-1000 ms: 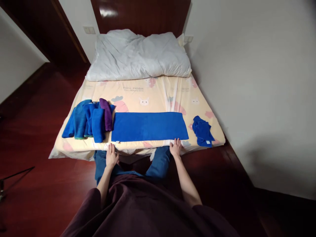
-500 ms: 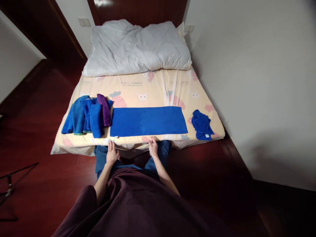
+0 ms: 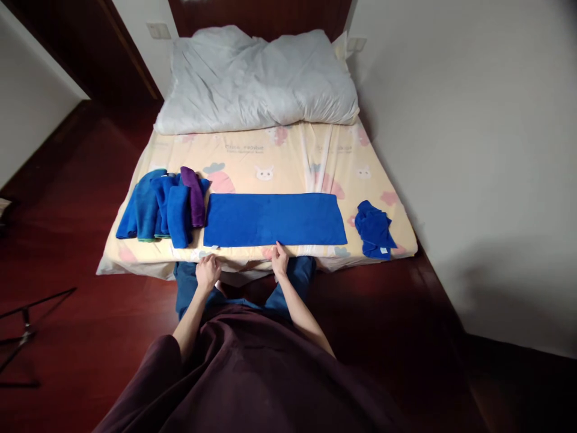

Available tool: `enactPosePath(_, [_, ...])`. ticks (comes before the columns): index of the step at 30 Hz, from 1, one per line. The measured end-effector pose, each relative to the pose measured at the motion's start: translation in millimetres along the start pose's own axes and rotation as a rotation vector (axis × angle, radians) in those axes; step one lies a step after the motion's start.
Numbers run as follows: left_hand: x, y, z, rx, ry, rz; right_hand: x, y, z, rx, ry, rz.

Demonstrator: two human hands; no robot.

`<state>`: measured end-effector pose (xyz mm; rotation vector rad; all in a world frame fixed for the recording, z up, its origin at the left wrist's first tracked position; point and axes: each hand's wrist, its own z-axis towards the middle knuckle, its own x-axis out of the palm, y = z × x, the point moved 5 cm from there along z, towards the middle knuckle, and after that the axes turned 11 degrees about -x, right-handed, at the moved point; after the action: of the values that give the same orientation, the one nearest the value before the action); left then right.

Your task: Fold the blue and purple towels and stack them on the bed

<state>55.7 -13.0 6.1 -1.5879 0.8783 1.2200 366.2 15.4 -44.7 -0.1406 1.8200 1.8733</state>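
Note:
A blue towel (image 3: 276, 220) lies flat and long across the front of the bed, with a small white tag at its near left edge. My left hand (image 3: 208, 272) rests at the bed's front edge below that tag, fingers curled in, with nothing seen in them. Just below the middle of the towel's near edge is my right hand (image 3: 280, 261). Its index finger points out and reaches the towel's edge, or very close to it; the other fingers are partly hidden. Neither hand lifts the cloth.
Rolled or folded blue towels (image 3: 151, 207) and a purple one (image 3: 193, 195) are grouped on the left. A crumpled blue cloth (image 3: 373, 228) lies at right. Behind is a grey-white quilt (image 3: 256, 84) on the patterned bed (image 3: 252, 159). A black stand (image 3: 26, 328) is on the floor.
My left hand's fingers have gone from stretched out to curled. My right hand has shifted slightly toward the towel's near edge. The view has tilted a little; the towel lies as before.

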Motion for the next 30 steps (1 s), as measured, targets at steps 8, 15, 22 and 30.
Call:
enactPosePath(8, [-36,-170,131,0.369,0.137,-0.011,4,-7,15,0.049,-0.188,0.079])
enactPosePath(15, [-18,-307,229,0.441,0.353,0.054,11,-18,19,0.016,-0.159,0.201])
enactPosePath(22, [35,-348,258,0.38,0.429,0.126,13,-30,14,-0.047,-0.143,0.147])
enactPosePath(30, [55,-355,270,0.317,0.412,0.112,16,-35,12,-0.004,-0.145,0.158])
